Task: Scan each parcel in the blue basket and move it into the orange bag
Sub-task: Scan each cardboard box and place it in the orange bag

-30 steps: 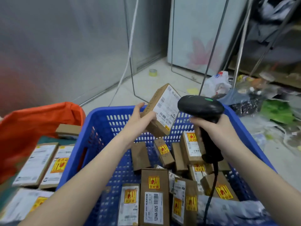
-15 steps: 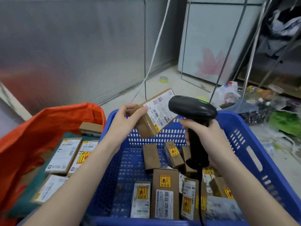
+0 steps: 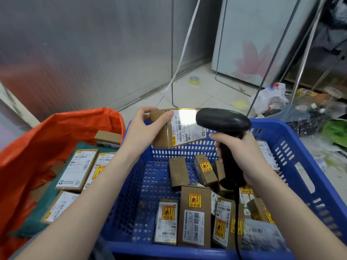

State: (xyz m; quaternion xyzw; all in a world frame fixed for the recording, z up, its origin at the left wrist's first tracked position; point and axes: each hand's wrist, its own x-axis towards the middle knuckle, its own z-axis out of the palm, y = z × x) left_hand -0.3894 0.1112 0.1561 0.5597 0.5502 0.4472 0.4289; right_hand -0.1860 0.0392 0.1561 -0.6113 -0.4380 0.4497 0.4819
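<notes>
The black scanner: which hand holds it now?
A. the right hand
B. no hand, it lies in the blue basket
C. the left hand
A: the right hand grips the black scanner by its handle, while the left hand holds a parcel.

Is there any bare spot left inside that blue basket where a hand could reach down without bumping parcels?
Yes: the blue basket's left half shows bare perforated floor, bordered by the left wall and the upright brown parcel. The right and near side is crowded with stacked parcels and the scanner's cable.
</notes>
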